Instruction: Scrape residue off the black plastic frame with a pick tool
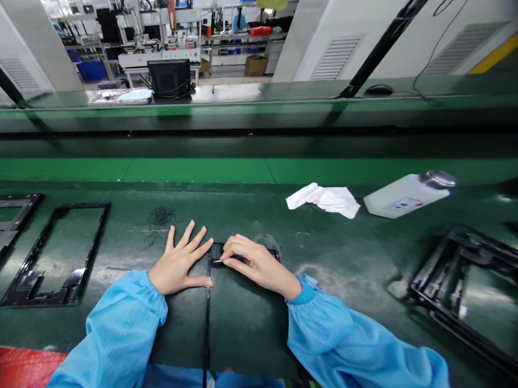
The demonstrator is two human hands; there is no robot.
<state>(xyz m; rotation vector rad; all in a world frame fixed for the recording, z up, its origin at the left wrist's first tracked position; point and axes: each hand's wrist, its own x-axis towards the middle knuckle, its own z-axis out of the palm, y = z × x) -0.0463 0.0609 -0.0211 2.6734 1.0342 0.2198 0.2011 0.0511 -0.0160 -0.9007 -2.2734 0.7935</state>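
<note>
A thin black rectangular frame (208, 327) lies on the dark green bench directly before me, its near end by my body. My left hand (181, 261) is open, fingers spread, lying at the frame's far left corner with fingertips on or beside the rail. My right hand (257, 262) is closed in a pinch near the inner side of that corner. Between its thumb and fingers a small slim tool with a pale tip shows; most of it is covered. The far rail is partly hidden behind the right hand.
To the left lie another black frame (31, 257) and a wider grey-black one (15, 226). Thin black scraps (160, 215) sit beyond my left hand. A crumpled white wipe (325, 200) and a white bottle (403, 196) are at back right; stacked black frames (443, 290) at right.
</note>
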